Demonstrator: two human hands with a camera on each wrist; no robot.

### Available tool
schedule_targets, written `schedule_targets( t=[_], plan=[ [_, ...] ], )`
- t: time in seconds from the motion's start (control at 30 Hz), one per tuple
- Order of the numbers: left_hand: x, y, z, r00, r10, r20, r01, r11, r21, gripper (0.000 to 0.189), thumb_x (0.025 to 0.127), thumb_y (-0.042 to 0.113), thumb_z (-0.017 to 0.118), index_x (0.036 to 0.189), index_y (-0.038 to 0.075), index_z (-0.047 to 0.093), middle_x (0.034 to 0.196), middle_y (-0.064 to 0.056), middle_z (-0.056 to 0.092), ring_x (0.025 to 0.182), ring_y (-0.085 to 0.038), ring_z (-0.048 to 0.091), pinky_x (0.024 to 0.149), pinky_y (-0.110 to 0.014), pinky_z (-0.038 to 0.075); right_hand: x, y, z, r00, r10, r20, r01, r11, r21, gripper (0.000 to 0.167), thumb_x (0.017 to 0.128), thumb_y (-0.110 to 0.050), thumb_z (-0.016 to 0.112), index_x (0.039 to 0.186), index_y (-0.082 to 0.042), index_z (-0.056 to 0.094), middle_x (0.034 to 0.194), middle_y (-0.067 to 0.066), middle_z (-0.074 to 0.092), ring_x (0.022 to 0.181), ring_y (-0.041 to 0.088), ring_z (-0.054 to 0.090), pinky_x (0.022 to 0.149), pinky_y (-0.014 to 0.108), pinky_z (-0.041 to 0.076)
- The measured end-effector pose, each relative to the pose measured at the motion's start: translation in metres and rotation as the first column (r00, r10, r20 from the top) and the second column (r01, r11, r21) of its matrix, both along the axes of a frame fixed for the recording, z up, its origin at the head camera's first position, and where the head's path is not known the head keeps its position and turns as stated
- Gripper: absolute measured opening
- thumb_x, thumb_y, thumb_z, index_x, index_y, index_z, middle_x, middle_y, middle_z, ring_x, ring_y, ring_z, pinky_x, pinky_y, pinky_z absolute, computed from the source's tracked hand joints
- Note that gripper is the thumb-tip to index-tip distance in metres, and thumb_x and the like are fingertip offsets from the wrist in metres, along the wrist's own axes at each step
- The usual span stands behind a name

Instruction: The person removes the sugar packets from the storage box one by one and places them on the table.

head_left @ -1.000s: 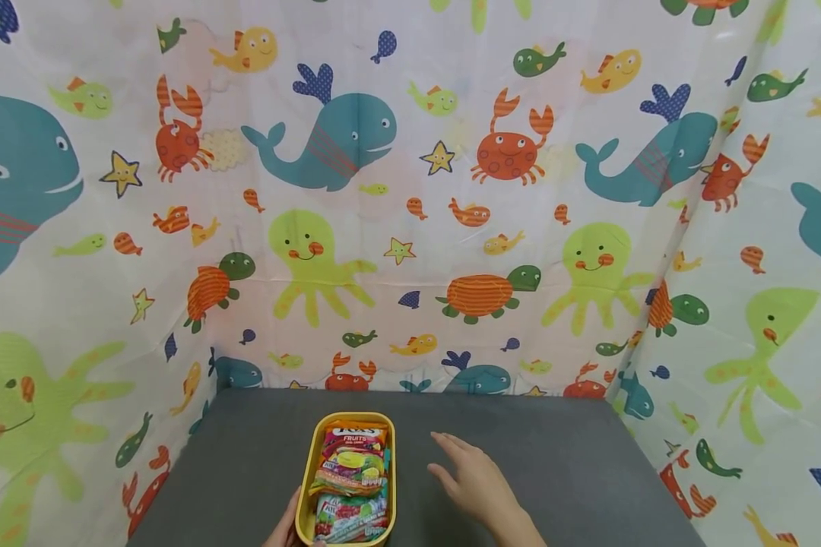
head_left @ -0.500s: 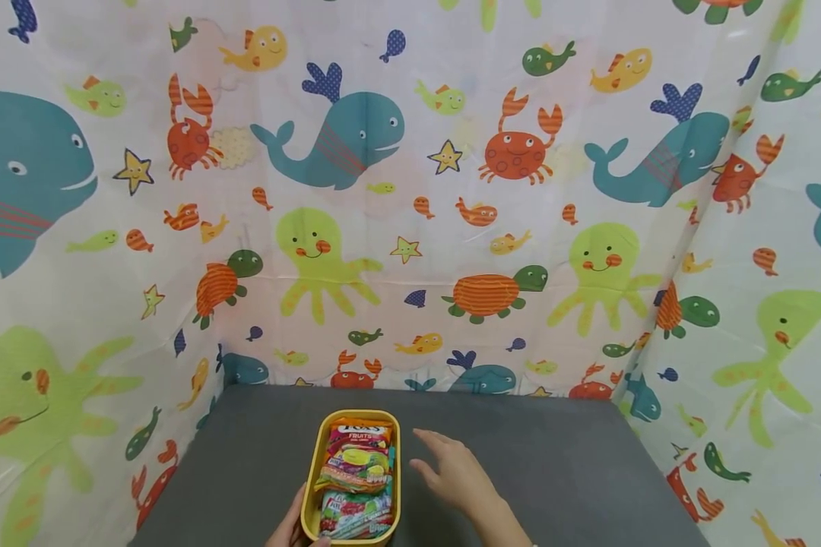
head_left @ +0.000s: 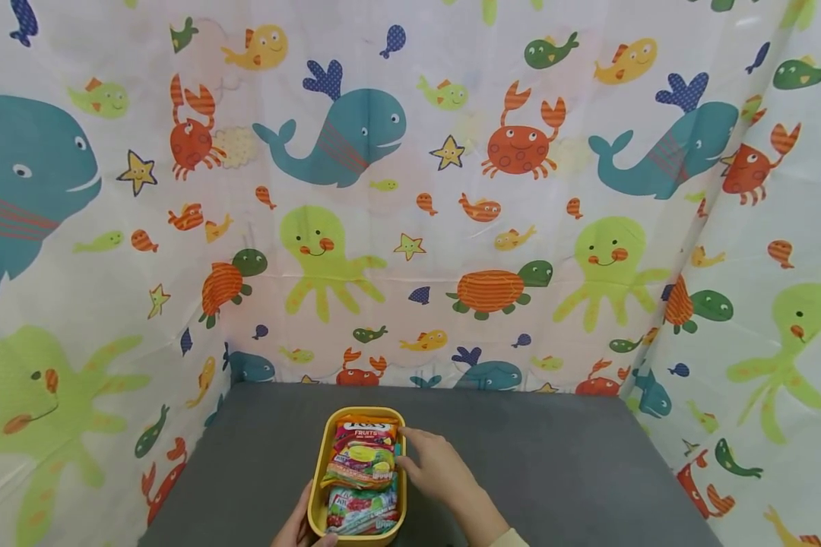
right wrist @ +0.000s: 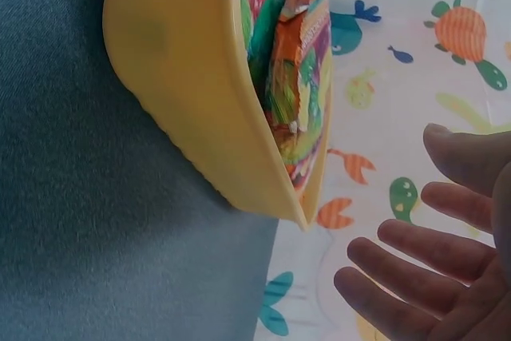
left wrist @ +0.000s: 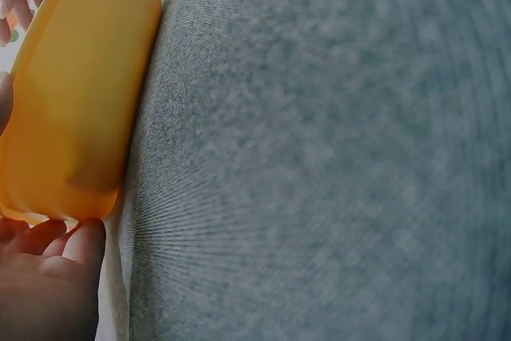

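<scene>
A yellow plastic box [head_left: 318, 486] with rounded corners stands on the dark grey table in the head view. Packed inside are a Fox's Fruits sweet bag [head_left: 366, 434] at the far end, a second colourful bag [head_left: 362, 465] over the middle and a green and red bag [head_left: 357, 510] at the near end. My left hand [head_left: 297, 526] holds the box at its near left corner, thumb at the near rim and fingers against the side. My right hand [head_left: 439, 469] is beside the box's right wall, fingers extended; the right wrist view shows a gap between fingertips and box.
The grey tabletop [head_left: 554, 463] stretches out on both sides of the box. A white curtain [head_left: 410, 304] printed with sea animals hangs behind the table and along its left and right sides.
My right hand has moved left, closer to the box's right wall. My left hand keeps its hold on the box. The head view has shifted slightly.
</scene>
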State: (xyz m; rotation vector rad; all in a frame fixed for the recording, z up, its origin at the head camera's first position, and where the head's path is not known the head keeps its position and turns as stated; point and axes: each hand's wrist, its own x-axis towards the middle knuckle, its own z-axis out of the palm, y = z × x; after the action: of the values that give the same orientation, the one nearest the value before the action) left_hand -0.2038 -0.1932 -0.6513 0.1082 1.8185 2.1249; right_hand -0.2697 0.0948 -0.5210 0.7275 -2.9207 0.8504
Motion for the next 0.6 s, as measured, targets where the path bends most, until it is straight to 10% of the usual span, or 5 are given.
schedule_targets(
  t=[0.6],
  plan=[
    [0.001,0.001,-0.003,0.999,0.032,0.000,-0.032,0.999,-0.038,0.107,0.097,0.024,0.070,0.161,0.006,-0.013,0.158,-0.041,0.015,0.131,-0.038,0.052,0.096,-0.048,0.056,-0.008,-0.030,-0.007,0.997,-0.031,0.067,0.034,0.999,-0.040,0.054,0.099,-0.035,0.066,0.144,-0.006,0.056,0.131,0.015,0.067,0.117,0.032,0.065,0.094,0.051,0.055]
  ],
)
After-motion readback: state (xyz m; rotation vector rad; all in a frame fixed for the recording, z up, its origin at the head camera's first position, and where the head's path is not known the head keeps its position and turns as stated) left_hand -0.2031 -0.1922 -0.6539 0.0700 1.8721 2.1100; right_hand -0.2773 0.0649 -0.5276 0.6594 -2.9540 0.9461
